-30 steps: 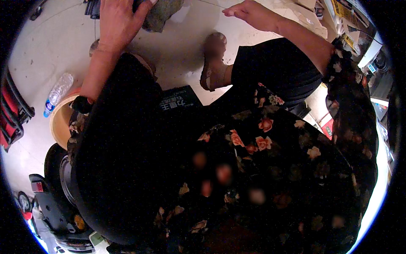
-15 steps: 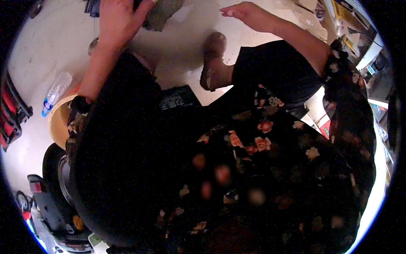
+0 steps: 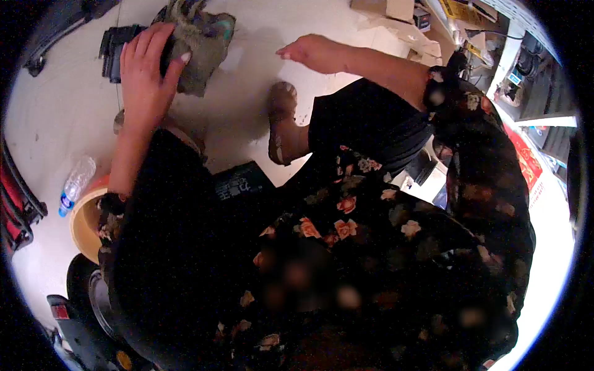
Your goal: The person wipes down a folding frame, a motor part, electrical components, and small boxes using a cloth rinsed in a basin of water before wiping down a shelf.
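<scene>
My left hand (image 3: pixel 147 77) rests over a black boxy object (image 3: pixel 117 52) on the floor, its fingers curled across it and the thumb on the near side. The hand covers much of this object, so its kind is unclear. A worn grey-green cloth (image 3: pixel 201 55) lies just right of the hand, beside the thumb. My right hand (image 3: pixel 312 52) hangs in the air above the floor, right of the cloth and apart from it. Its fingers are loosely stretched to the left, and nothing shows in them.
A sandalled foot (image 3: pixel 284 120) stands below my right hand. Left of my legs are a plastic bottle (image 3: pixel 77 185) and a yellowish bucket (image 3: pixel 83 226). Cardboard boxes (image 3: pixel 396 28) and a cluttered shelf (image 3: pixel 550 120) stand on the right. A dark printed box (image 3: pixel 244 182) lies between my legs.
The view has tilted so more of the floor ahead shows. My left hand's fingers and the black object are now in full sight. My right hand has shifted left and lower in view.
</scene>
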`<action>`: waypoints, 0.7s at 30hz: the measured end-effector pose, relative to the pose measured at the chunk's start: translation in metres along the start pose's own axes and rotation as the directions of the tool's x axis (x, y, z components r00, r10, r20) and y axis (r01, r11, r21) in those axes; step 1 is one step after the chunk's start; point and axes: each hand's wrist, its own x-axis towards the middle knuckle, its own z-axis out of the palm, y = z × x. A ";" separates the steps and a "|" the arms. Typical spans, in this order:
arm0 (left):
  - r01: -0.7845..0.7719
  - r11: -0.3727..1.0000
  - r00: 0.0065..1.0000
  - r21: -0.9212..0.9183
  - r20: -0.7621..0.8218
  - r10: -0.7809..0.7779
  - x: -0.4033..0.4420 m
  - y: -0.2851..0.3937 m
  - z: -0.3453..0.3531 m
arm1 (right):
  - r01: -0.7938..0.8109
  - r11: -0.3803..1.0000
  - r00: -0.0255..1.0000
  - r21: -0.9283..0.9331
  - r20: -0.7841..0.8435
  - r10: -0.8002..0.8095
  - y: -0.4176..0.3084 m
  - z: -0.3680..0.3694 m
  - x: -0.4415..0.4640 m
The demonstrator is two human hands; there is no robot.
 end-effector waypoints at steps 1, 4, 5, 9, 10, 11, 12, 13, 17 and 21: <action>-0.001 1.000 1.000 0.021 0.003 0.001 0.002 0.002 -0.002 | 0.048 0.999 0.999 -0.008 0.000 -0.048 0.002 0.001 0.002; -0.015 0.995 1.000 0.102 0.014 0.014 0.000 0.003 -0.004 | 0.022 0.999 0.999 -0.025 0.036 -0.021 -0.015 -0.005 0.002; -0.015 0.993 1.000 0.120 0.028 0.011 0.002 0.006 -0.007 | 0.037 0.999 0.999 -0.024 0.041 -0.036 -0.017 -0.006 0.003; -0.023 0.991 0.999 0.134 0.038 0.018 0.010 0.018 -0.022 | 0.060 0.987 0.993 -0.151 0.113 -0.043 -0.025 -0.010 0.010; -0.037 0.993 0.999 0.108 0.005 0.037 0.011 0.018 -0.026 | 0.065 0.989 0.994 -0.134 0.102 -0.051 -0.030 -0.011 0.010; -0.052 0.995 0.998 0.083 -0.028 0.055 0.014 0.017 -0.029 | 0.082 0.985 0.992 -0.155 0.107 -0.066 -0.032 -0.013 0.011; -0.030 0.999 0.999 0.045 -0.039 0.032 0.019 0.016 -0.032 | 0.101 0.979 0.990 -0.176 0.113 -0.082 -0.034 -0.013 0.012; -0.029 0.999 0.998 0.027 -0.056 0.031 0.023 0.017 -0.035 | 0.122 0.973 0.988 -0.196 0.120 -0.099 -0.035 -0.014 0.014; -0.038 0.999 0.993 -0.010 -0.108 0.037 0.037 0.024 -0.050 | 0.120 0.953 0.988 -0.278 0.129 -0.087 -0.054 -0.021 0.010; -0.046 0.997 0.993 -0.063 -0.107 0.039 0.047 0.032 -0.057 | 0.244 0.901 0.970 -0.358 0.105 -0.221 -0.055 -0.015 0.014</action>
